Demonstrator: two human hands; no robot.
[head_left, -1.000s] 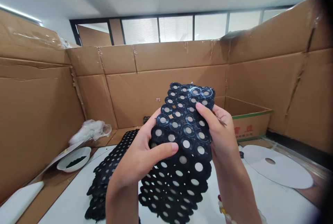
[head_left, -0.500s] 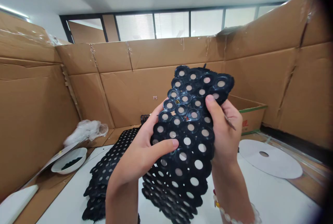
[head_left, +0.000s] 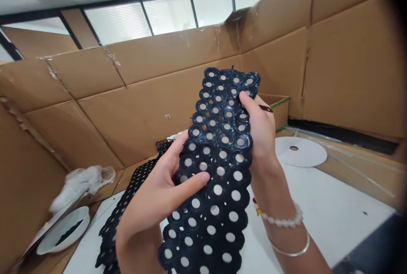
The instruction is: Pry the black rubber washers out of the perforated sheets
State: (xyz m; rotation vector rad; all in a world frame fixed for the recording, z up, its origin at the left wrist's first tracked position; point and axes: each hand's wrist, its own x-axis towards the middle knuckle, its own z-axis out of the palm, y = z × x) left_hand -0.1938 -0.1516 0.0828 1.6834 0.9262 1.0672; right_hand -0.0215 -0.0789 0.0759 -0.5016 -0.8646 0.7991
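A long black strip of joined rings with round holes (head_left: 222, 155) hangs upright in front of me, its lower end running down past the bottom edge. My left hand (head_left: 165, 185) grips its left side, thumb across the front and fingers hidden behind. Higher up, my right hand (head_left: 259, 125) pinches the right edge, thumb on the front face. A thin dark pointed tool (head_left: 266, 108) sticks out from my right hand's fingers. Behind my left hand, a second black perforated piece (head_left: 127, 202) lies on the white table (head_left: 305, 206).
At the left are a white bowl (head_left: 68, 233) with dark bits and crumpled clear plastic (head_left: 84, 185). A white disc with a central hole (head_left: 300, 152) lies at the right, near a cardboard box (head_left: 281, 113). Tall cardboard walls (head_left: 133, 113) surround the table.
The view has turned and tilted. The strip's upper part is now flatter and straighter, and more of its length shows. Both hands still hold it, my right hand nearer its top.
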